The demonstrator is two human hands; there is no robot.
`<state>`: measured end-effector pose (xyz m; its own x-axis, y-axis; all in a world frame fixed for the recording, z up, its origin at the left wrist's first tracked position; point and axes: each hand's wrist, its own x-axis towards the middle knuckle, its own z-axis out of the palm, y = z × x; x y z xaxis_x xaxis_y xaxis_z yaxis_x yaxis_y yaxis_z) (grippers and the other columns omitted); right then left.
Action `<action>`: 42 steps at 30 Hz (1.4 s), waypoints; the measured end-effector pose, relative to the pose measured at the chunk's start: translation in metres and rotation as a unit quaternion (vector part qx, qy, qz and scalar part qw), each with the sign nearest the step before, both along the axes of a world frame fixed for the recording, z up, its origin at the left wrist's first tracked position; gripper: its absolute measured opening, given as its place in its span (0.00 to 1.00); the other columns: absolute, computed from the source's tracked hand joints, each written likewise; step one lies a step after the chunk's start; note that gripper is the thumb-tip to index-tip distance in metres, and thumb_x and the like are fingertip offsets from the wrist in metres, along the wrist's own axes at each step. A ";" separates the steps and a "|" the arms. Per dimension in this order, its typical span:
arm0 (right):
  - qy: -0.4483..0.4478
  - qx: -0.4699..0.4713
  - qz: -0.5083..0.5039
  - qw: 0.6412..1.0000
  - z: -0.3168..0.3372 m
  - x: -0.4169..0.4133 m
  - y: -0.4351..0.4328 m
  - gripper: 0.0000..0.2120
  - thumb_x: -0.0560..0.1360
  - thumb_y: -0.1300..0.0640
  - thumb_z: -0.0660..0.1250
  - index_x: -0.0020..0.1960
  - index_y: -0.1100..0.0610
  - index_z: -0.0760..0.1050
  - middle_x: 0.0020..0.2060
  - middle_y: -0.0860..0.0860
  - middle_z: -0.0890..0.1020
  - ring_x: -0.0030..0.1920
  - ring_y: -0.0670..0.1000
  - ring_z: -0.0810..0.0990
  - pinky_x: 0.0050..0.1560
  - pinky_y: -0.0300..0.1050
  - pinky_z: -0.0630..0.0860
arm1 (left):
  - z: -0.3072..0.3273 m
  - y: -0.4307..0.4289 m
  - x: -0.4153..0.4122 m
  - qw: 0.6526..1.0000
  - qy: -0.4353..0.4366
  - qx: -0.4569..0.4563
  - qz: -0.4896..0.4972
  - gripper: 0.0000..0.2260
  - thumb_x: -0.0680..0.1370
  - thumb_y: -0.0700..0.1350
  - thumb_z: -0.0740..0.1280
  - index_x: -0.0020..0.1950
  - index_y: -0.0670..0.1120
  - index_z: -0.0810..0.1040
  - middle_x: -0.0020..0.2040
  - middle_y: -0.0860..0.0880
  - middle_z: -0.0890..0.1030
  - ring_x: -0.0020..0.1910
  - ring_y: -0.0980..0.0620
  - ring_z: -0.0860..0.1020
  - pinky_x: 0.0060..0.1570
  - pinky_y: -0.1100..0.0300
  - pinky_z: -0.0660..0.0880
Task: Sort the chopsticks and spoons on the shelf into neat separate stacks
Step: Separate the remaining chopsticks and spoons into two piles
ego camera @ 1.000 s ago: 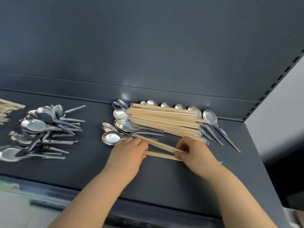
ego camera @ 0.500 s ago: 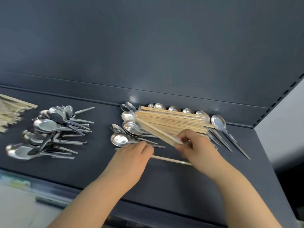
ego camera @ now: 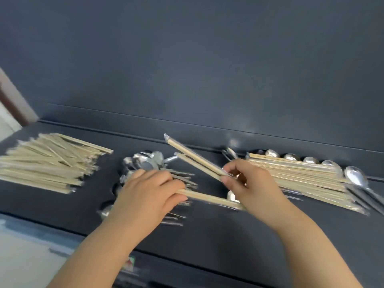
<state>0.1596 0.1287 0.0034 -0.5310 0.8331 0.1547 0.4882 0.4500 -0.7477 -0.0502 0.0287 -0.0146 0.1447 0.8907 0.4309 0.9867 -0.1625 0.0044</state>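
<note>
Nothing here can be read: no word, number or brand is legible. A small red, green and white sticker (ego camera: 129,265) sits at the front edge of the shelf (ego camera: 207,231), but it is too blurred to make out. The clear wrappers on the chopsticks (ego camera: 196,156) show no print that can be read.

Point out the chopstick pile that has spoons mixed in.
The right-hand pile, beside the right hand: spoon bowls line its back edge. The far-left pile is chopsticks only.
</note>
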 end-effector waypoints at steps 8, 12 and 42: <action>-0.012 0.006 -0.016 1.000 -0.001 -0.154 -0.044 0.06 0.73 0.54 0.68 0.41 0.43 0.73 0.35 0.39 0.78 0.32 0.39 0.74 0.36 0.34 0.68 | -0.001 -0.042 -0.154 1.000 -0.004 -0.013 0.003 0.15 0.76 0.57 0.57 0.48 0.54 0.82 0.38 0.57 0.77 0.37 0.53 0.77 0.39 0.58 0.70; -0.035 -0.006 -0.021 0.999 -0.001 -0.183 -0.056 0.05 0.73 0.53 0.68 0.42 0.43 0.74 0.36 0.41 0.78 0.33 0.41 0.73 0.37 0.37 0.71 | -0.005 -0.053 -0.190 0.999 -0.026 -0.027 0.001 0.13 0.76 0.57 0.59 0.47 0.55 0.81 0.39 0.59 0.76 0.39 0.56 0.75 0.41 0.62 0.66; -0.142 0.075 -0.097 0.982 -0.034 -0.431 -0.068 0.09 0.76 0.57 0.64 0.55 0.48 0.76 0.48 0.40 0.78 0.51 0.46 0.76 0.52 0.43 0.73 | -0.055 -0.042 -0.422 0.994 -0.051 -0.074 -0.058 0.17 0.62 0.50 0.79 0.49 0.52 0.82 0.45 0.55 0.79 0.42 0.53 0.79 0.41 0.55 0.76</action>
<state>-0.2718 0.0607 -0.0304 -0.4038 0.9020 0.1527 0.7551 0.4228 -0.5011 -0.4724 -0.0135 -0.0699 0.2122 0.9253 0.3143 0.9546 -0.2650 0.1357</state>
